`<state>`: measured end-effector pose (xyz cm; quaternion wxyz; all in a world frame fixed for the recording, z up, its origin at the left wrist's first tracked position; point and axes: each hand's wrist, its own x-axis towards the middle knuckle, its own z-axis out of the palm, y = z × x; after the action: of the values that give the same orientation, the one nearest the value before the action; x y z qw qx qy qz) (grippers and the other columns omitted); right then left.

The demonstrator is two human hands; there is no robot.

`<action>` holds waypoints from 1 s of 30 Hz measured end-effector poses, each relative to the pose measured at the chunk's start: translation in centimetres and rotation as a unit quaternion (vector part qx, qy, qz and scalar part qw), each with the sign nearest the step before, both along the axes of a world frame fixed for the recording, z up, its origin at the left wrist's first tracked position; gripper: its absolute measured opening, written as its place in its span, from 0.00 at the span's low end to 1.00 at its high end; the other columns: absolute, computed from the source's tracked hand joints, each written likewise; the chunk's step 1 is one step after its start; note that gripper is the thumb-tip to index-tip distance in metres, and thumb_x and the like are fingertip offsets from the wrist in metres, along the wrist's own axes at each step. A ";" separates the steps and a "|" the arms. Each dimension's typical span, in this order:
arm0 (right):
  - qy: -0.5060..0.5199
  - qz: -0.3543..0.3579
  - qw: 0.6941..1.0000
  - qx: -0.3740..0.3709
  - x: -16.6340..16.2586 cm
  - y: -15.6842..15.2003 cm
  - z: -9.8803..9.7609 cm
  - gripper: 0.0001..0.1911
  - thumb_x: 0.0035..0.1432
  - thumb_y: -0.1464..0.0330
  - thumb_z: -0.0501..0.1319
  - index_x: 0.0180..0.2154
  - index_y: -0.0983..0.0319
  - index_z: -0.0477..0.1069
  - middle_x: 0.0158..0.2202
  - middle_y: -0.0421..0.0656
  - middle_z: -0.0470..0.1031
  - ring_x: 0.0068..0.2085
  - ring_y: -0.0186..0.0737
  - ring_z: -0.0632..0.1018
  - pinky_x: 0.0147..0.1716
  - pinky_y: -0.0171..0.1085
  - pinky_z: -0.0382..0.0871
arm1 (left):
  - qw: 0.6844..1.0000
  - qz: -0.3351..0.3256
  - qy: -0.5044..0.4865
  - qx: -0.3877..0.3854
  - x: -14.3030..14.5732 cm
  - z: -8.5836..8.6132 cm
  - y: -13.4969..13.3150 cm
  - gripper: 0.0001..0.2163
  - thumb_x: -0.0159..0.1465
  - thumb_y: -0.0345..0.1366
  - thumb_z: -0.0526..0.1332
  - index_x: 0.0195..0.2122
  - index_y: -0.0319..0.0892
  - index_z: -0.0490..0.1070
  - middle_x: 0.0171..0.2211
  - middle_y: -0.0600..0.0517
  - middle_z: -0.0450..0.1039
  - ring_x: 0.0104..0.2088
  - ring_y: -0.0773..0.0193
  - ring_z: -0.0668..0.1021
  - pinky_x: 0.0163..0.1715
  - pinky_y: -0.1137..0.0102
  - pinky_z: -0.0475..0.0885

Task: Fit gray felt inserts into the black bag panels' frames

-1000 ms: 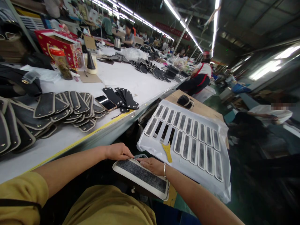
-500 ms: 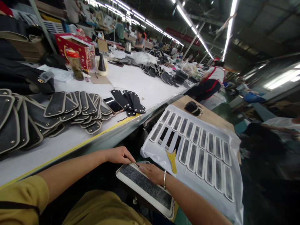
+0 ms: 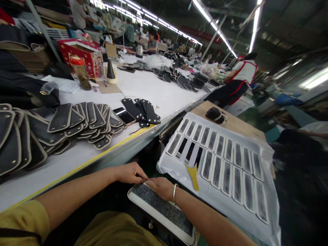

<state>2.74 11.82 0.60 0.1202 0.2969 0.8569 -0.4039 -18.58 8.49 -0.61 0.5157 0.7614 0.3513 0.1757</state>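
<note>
A long panel (image 3: 164, 209) with a dark grey felt middle and a pale border lies tilted over my lap. Its far long edge is pinched by my left hand (image 3: 132, 173), fingers closed near the left corner. Close beside it, my right hand (image 3: 162, 188), with a bracelet (image 3: 174, 193) at the wrist, is closed on the same edge, thumb on the felt side. The fingertips nearly meet, and what lies under them is hidden. Below the panel hangs dark material with a small metal fitting (image 3: 150, 224).
To the right, a white-covered board (image 3: 176, 171) carries rows of felt strips (image 3: 222, 171) and a yellow forked piece (image 3: 193, 176). On the white table (image 3: 153, 85) lie stacked dark edged pieces (image 3: 79, 119), a phone (image 3: 124, 115), and a lidded jar (image 3: 81, 73). A person (image 3: 241, 78) stands beyond.
My right hand has shifted slightly left and closed in beside my left hand on the panel's edge. The view has turned slightly, and the person beyond stands more upright.
</note>
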 end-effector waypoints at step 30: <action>0.152 -0.260 0.907 0.295 17.3 -11.1 4.5 0.12 0.59 0.66 0.56 0.43 0.60 0.74 0.43 0.46 0.75 0.47 0.42 0.73 0.54 0.48 0.61 | 0.929 -0.037 0.104 0.353 11.4 3.0 -7.6 0.12 0.62 0.35 0.59 0.46 0.43 0.71 0.44 0.48 0.73 0.44 0.57 0.72 0.46 0.62 0.66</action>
<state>20.03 0.76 5.12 -0.2140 0.4658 0.8373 -0.1901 -7.15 0.85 2.39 0.1803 0.9208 0.2898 0.1887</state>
